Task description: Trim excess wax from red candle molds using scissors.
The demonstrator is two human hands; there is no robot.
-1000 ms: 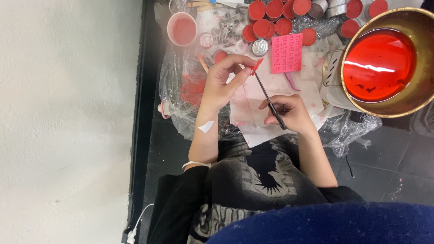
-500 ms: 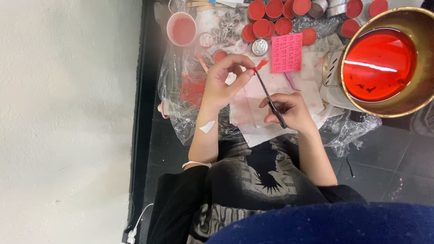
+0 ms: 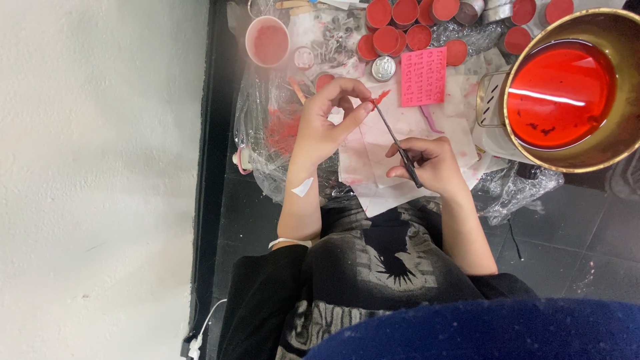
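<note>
Red-filled brass pot (image 3: 563,93), pink mould (image 3: 423,76), red tins (image 3: 387,39) beyond both hands

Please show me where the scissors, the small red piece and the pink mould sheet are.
scissors (image 3: 399,147): head view, on the dark blades, held by the right hand (image 3: 430,163).
small red piece (image 3: 380,98): head view, at the left hand's (image 3: 327,123) fingertips.
pink mould sheet (image 3: 423,76): head view, sheet's middle.

Scene evenly and brightly lit, light diffuse from above. Strong white glare streak seen on red liquid in gold-rimmed pot (image 3: 567,93), upper right of frame. Pale wall (image 3: 93,173) at left nearly washed out. Blue cloth (image 3: 480,333) at bottom edge blurred. Shadows soft, faint.
</note>
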